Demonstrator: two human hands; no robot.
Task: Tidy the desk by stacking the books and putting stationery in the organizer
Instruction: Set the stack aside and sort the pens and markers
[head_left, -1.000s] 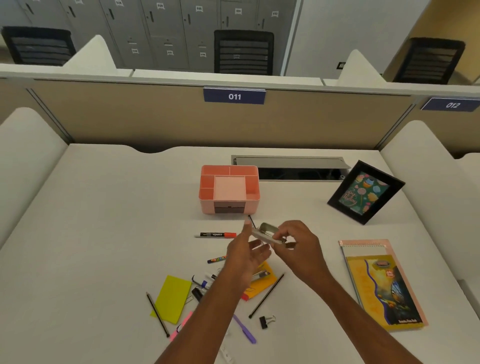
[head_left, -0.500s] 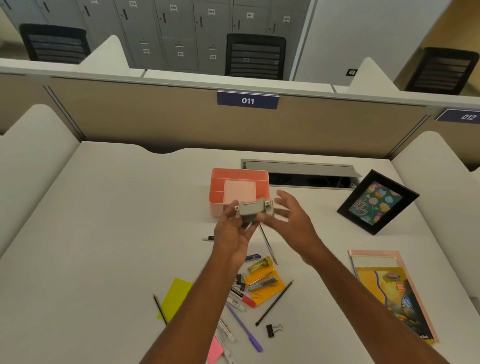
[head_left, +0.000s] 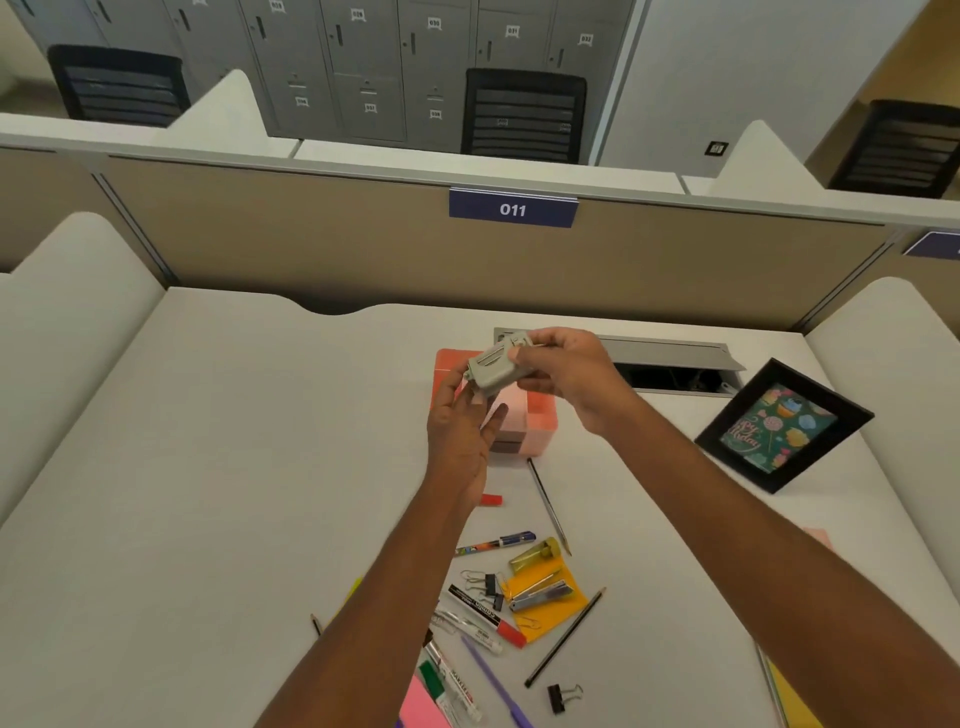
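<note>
A small grey hole punch (head_left: 493, 368) is held up above the pink organizer (head_left: 537, 421), which my hands partly hide. My right hand (head_left: 563, 374) grips the punch's right end. My left hand (head_left: 462, 431) supports it from below with thumb and fingers at its left end. Loose stationery lies on the desk nearer to me: markers (head_left: 480, 613), a pencil (head_left: 548, 506), a purple pen (head_left: 493, 680), binder clips (head_left: 561, 696), a stapler (head_left: 540, 595) on an orange note pad, a pink note (head_left: 421, 706).
A black picture frame (head_left: 782, 426) leans at the right. A grey cable hatch (head_left: 670, 358) lies open behind the organizer. A book's edge (head_left: 779, 691) shows at the bottom right. Padded dividers flank the desk, with a partition at the back.
The hole punch has gone from near the desk up over the organizer. My right hand has closed on it again, and the view has tilted and moved closer.
</note>
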